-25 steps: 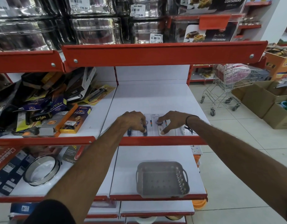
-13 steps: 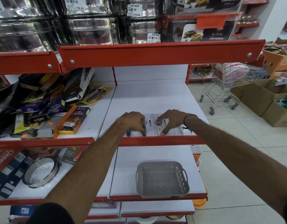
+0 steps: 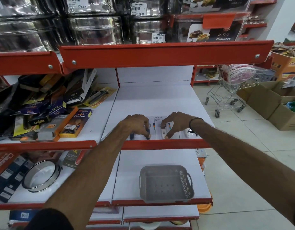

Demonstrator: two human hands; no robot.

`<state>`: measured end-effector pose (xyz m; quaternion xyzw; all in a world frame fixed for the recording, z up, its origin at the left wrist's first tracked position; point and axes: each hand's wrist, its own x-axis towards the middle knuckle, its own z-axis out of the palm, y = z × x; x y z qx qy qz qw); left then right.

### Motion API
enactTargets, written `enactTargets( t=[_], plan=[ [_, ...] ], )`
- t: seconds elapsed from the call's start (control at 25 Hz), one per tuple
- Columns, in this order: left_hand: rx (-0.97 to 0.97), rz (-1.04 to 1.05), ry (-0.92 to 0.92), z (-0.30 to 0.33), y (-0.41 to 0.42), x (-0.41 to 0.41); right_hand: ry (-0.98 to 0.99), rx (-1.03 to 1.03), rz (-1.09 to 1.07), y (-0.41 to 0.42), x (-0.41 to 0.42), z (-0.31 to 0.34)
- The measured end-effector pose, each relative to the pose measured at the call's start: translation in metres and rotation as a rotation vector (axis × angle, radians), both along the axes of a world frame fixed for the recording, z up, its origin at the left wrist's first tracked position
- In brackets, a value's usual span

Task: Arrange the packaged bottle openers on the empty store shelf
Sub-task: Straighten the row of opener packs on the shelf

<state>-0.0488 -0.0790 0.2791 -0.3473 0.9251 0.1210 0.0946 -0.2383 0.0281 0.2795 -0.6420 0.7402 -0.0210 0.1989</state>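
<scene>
A grey plastic basket (image 3: 166, 183) sits empty on the lower shelf. Above it, on the white store shelf (image 3: 156, 100), packaged bottle openers (image 3: 157, 128) lie side by side along the red front edge. The left hand (image 3: 136, 125) and right hand (image 3: 176, 123) rest on them, fingers curled, pressing the packs. A shopping trolley (image 3: 233, 90) and cardboard boxes (image 3: 268, 98) stand on the tiled floor to the right.
</scene>
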Motion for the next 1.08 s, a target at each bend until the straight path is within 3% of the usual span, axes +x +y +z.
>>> enactTargets(
  t=[0.24, 0.4, 0.64, 1.08],
  plan=[
    [-0.007, -0.002, -0.031, 0.000, 0.000, -0.005, -0.033, 0.012, 0.010, 0.001, -0.001, 0.001],
    [-0.022, -0.001, 0.075, 0.001, 0.010, -0.019, -0.046, -0.010, -0.054, 0.007, -0.021, 0.008],
    [0.011, -0.095, -0.051, -0.009, 0.014, -0.033, 0.071, 0.146, -0.088, 0.036, -0.065, 0.009],
    [-0.007, -0.070, -0.068, -0.008, 0.015, -0.041, 0.034, 0.102, -0.052, 0.035, -0.053, 0.007]
  ],
)
